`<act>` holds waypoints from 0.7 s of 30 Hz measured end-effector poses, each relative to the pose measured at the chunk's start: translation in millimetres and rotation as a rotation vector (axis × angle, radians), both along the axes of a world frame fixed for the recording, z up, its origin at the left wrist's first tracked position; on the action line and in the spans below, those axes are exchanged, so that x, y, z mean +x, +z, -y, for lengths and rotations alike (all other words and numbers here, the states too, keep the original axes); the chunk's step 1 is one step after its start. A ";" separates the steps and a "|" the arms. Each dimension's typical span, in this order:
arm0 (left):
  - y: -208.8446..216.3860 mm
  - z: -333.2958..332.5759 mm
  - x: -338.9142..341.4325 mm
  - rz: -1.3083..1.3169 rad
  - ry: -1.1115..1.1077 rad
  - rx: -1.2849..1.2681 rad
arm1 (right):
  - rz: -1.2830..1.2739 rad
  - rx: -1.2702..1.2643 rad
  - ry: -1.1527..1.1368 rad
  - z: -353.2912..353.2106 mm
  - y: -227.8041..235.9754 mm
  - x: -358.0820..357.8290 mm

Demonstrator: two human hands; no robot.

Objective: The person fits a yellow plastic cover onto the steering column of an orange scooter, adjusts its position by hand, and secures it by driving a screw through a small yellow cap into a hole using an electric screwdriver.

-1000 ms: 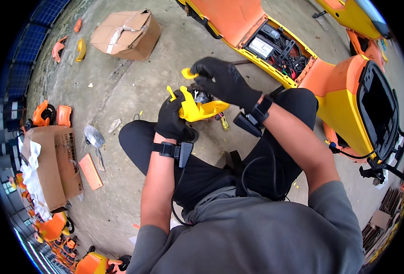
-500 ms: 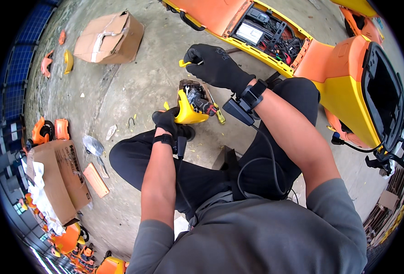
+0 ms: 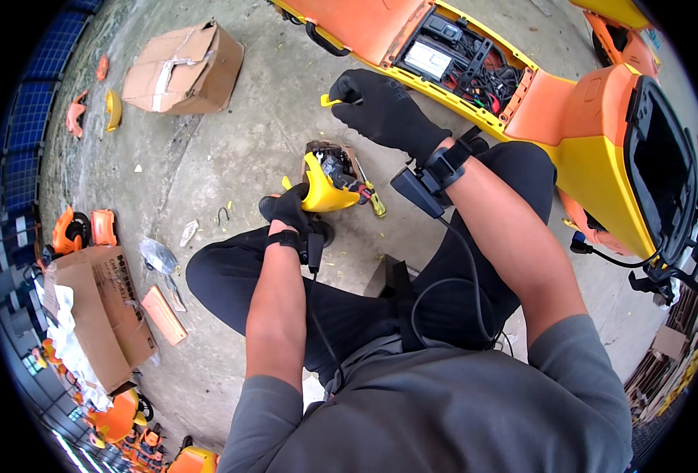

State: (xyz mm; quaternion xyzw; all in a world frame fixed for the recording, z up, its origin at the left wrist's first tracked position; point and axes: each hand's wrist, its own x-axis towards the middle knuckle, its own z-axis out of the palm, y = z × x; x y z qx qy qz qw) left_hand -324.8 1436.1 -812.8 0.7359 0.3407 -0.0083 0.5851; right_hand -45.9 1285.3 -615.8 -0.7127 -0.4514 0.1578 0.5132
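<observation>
My left hand [image 3: 287, 206], in a black glove, is closed around the left end of a curved yellow plastic panel [image 3: 327, 191], held low between my legs. Up and to the right, my right hand [image 3: 388, 113], also gloved in black, is raised above the floor. Its fingers pinch a small yellow plastic piece [image 3: 329, 101], whose shape is mostly hidden by the glove. Just behind the panel lies a grey and red power tool [image 3: 337, 168] in a small open box of tools. Beside it rests a screwdriver [image 3: 376, 203] with a yellow handle.
An orange and yellow scooter [image 3: 538, 118] stands at the right, its open bay [image 3: 463, 59] full of wiring. Cardboard boxes [image 3: 183, 71] sit on the floor at the left. Orange and yellow body parts [image 3: 113, 110] and small yellow scraps lie on the concrete.
My right hand has shifted slightly to the right with the small yellow piece. The left hand stays on the panel.
</observation>
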 end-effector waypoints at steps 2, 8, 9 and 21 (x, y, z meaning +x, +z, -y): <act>10.5 2.5 5.9 0.058 0.031 -0.028 | -0.023 0.055 -0.019 0.7 2.4 5.0; 59.2 -2.4 32.1 0.126 -0.109 0.210 | -0.381 0.077 -0.009 8.9 17.3 22.0; 63.9 -2.7 40.0 0.187 0.001 0.052 | -0.474 0.120 -0.013 9.7 19.7 22.0; 165.3 -24.9 77.7 0.471 0.411 -0.831 | -0.863 0.255 0.171 27.9 32.0 28.9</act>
